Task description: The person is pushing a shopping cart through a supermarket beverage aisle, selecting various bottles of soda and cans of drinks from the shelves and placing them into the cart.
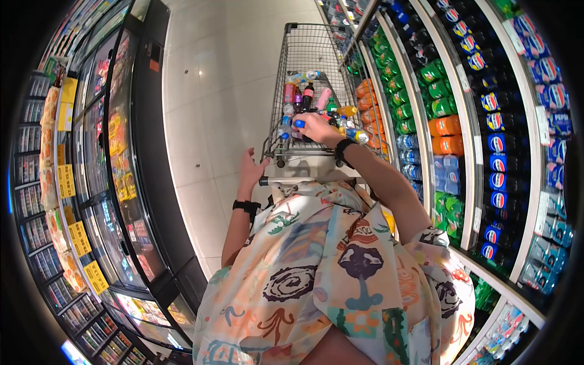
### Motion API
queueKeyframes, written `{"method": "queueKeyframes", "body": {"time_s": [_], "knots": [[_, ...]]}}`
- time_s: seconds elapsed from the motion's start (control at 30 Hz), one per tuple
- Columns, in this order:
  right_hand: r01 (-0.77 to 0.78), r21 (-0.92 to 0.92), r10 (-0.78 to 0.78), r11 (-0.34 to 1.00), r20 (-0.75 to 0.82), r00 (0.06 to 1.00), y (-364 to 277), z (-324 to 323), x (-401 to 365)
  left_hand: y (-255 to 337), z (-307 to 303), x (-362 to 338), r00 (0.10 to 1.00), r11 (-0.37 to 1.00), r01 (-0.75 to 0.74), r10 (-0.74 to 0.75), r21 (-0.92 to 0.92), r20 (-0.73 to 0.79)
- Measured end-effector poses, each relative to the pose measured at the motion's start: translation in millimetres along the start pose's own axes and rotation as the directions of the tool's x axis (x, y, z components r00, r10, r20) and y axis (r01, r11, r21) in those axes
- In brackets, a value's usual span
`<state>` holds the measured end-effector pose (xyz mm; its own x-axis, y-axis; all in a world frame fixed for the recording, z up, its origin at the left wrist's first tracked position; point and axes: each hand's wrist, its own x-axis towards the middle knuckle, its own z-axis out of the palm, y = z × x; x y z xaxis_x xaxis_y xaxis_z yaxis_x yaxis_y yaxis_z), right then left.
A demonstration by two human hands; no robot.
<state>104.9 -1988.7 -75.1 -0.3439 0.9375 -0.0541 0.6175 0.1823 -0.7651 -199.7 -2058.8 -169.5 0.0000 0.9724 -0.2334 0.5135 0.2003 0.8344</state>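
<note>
In the head view, my right hand [317, 128] reaches over the near end of a metal shopping cart [311, 44]. Its fingers are closed around a bottle with a blue cap [299, 123]; the hand hides most of the bottle. Several drinks lie in the cart around it, among them a dark bottle with a pink label [308, 95], a pink bottle [324, 97] and a bottle of orange drink [347, 111]. My left hand [250, 168] is held in the air with fingers apart, just left of the cart handle [286, 180], and holds nothing.
Shelves of soda bottles line the right side close to the cart, with blue-labelled Pepsi bottles [497, 143], green bottles [433, 72] and orange bottles [446, 126]. Black glass-door freezers [146, 164] stand along the left. A light tiled floor [210, 79] runs between them.
</note>
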Motion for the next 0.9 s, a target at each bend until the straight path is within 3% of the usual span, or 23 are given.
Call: {"method": "queueKeyframes", "body": {"time_s": [0.03, 0.1, 0.13, 0.23, 0.33, 0.37, 0.4, 0.5, 0.63, 0.67, 0.77, 0.83, 0.9], "knots": [[0.009, -0.002, -0.009, 1.000, 0.015, 1.000, 3.2, 7.3, 4.8, 1.8, 0.7, -8.7, 1.000, 1.000, 0.010, -0.010, -0.006, -0.013], [-0.009, -0.168, 0.014, 0.986, 0.031, 0.999, 19.6, 32.7, 15.2, 19.6, -2.6, -23.6, 0.972, 0.971, 0.234, -0.231, -0.047, 0.046], [-0.081, -0.210, 0.094, 0.974, 0.051, 0.994, 25.9, 43.9, 22.6, 20.8, -2.4, -26.5, 0.970, 0.969, 0.242, -0.241, -0.054, 0.033], [-0.074, -0.233, 0.091, 0.970, 0.065, 0.994, 58.0, 77.9, 42.2, 11.8, 4.4, -31.6, 0.984, 0.984, 0.175, -0.174, -0.026, 0.047], [-0.175, -0.227, 0.208, 0.958, 0.132, 0.969, 70.2, 98.7, 63.2, 16.9, 12.8, -43.0, 0.988, 0.989, 0.144, -0.145, 0.015, 0.053], [-0.212, -0.263, 0.262, 0.941, 0.170, 0.950, 74.9, 104.1, 72.1, 28.8, 9.2, -46.7, 0.982, 0.981, 0.182, -0.178, -0.063, 0.064], [-0.341, -0.165, 0.372, 0.926, 0.232, 0.899, 70.6, 101.4, 80.1, 33.5, 9.0, -48.4, 0.975, 0.966, 0.219, -0.210, -0.139, 0.077], [-0.428, -0.015, 0.406, 0.904, 0.346, 0.846, 156.3, 163.3, 115.8, 37.4, 10.5, -46.0, 0.979, 0.948, 0.201, -0.187, -0.246, 0.081], [-0.420, -0.169, 0.450, 0.892, 0.226, 0.864, 155.4, 152.9, 118.0, 37.2, 13.1, -37.5, 0.971, 0.933, 0.230, -0.199, -0.276, 0.136], [-0.476, -0.138, 0.494, 0.869, 0.326, 0.806, 138.5, 132.4, 115.2, 36.5, 13.0, -37.8, 0.972, 0.936, 0.224, -0.194, -0.272, 0.134], [-0.568, -0.061, 0.549, 0.821, 0.355, 0.756, 120.8, 102.5, 106.1, 30.4, 17.0, -35.9, 0.950, 0.898, 0.295, -0.240, -0.327, 0.198], [-0.550, -0.061, 0.537, 0.833, 0.332, 0.776, 179.6, 129.7, 109.7, 25.8, 17.5, -35.1, 0.944, 0.866, 0.319, -0.255, -0.386, 0.209], [-0.499, 0.224, 0.384, 0.837, 0.410, 0.827, 219.3, 134.8, 109.1, 34.7, 13.2, -33.7, 0.944, 0.870, 0.316, -0.250, -0.379, 0.215]]}}
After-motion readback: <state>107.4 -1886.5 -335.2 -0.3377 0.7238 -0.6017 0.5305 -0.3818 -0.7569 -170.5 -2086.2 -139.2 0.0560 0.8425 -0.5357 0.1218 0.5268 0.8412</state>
